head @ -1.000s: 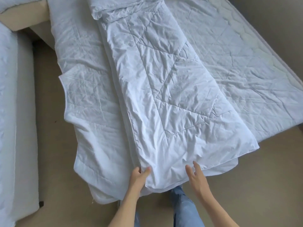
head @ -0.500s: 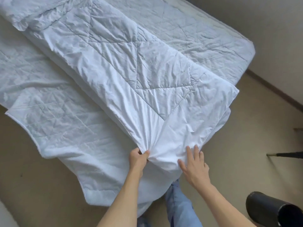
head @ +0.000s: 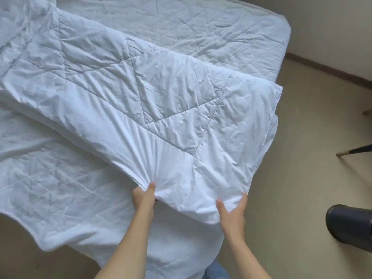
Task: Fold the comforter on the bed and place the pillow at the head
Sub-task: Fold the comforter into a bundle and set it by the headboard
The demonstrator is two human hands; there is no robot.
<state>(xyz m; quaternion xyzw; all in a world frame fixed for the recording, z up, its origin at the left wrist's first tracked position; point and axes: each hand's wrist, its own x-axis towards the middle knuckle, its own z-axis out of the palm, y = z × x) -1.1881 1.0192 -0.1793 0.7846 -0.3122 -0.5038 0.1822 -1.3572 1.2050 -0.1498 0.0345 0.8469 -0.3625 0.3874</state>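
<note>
Comforter, folded into a long strip, is pinched at its near end by the left hand and gripped by the right hand, probably for lifting toward the far end.

Lighting: soft, even daylight, fairly bright; I read no hard shadows and no glare. White comforter near washed out at its right fold, creases faintly blue-grey. Focus: slightly soft throughout, compression smear in fabric. Distortion: wide-angle bending toward edges; floor lines slant.
</note>
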